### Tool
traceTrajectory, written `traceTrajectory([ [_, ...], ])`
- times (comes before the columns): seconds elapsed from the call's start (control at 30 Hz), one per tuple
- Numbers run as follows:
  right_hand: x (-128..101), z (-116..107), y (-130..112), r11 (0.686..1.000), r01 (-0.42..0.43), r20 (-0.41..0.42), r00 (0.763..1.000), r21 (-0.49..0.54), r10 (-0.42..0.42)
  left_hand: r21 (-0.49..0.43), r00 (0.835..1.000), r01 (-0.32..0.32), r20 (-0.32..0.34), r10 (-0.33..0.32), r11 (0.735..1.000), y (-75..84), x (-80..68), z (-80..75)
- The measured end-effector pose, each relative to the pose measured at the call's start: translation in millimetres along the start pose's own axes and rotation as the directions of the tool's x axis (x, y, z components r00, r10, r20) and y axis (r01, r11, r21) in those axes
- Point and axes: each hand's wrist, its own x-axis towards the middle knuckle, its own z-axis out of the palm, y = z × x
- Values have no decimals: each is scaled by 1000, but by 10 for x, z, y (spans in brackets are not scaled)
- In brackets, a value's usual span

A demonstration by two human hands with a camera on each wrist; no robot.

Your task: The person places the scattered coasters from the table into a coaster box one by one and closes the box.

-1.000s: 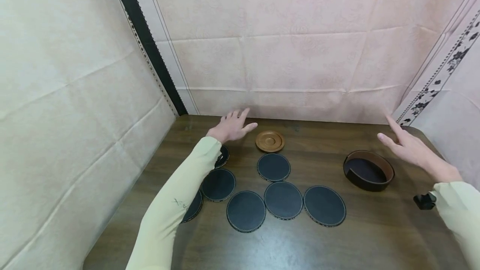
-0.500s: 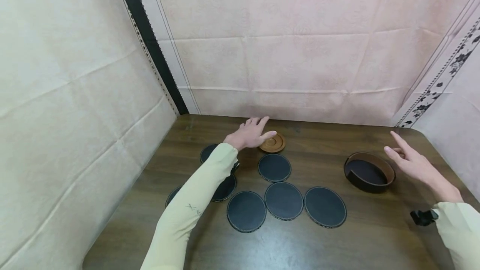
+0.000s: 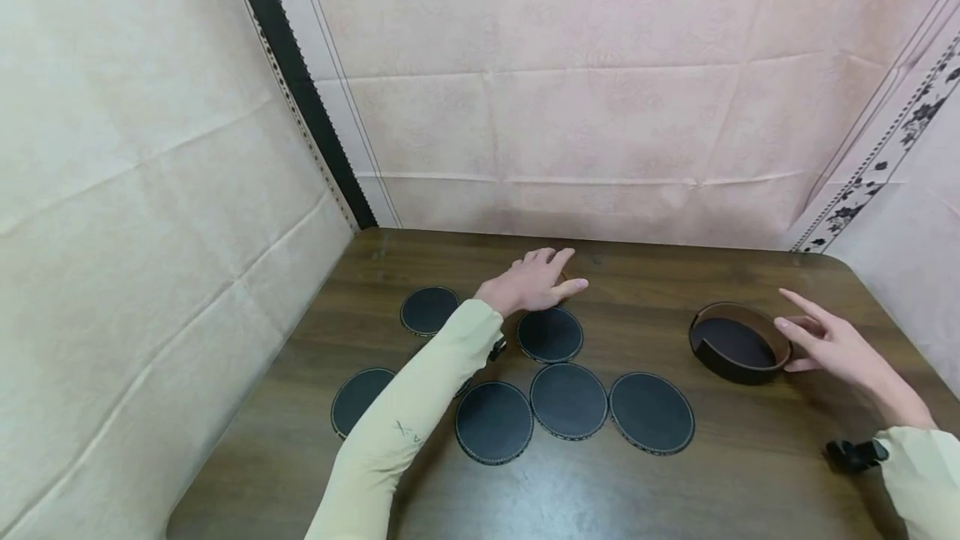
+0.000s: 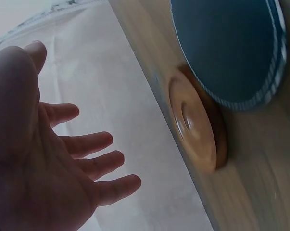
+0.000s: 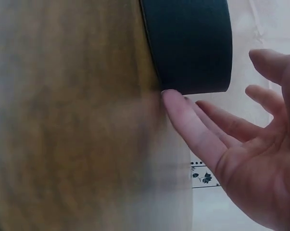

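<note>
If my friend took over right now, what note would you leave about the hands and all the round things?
Left hand: open, fingers spread, hovering over the wooden saucer, not gripping it.
Right hand: open, thumb at the wall of the round holder on the right side of the table; whether it touches is unclear.
Black coasters: lying flat on the table, loose; one lies just in front of the saucer.
Done: nothing is in the holder that shows.
Left: every coaster and the saucer are still out, and neither hand holds anything.

pale yellow long sleeves (image 3: 420, 407), small dark mark on the left forearm.
</note>
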Motion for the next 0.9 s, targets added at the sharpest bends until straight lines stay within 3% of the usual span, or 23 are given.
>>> traceTrajectory([
  [0.4,-28,-10,96,995,60,4,998,80,-60,21,987,-121,108,118,992,504,-98,206],
  [0.7,-27,-23,112,994,65,14,998,87,-66,3,973,-148,182,145,989,745,-186,346],
  [0.9,-23,-26,142,986,69,43,996,149,-76,-9,957,-173,235,170,985,906,-250,417],
])
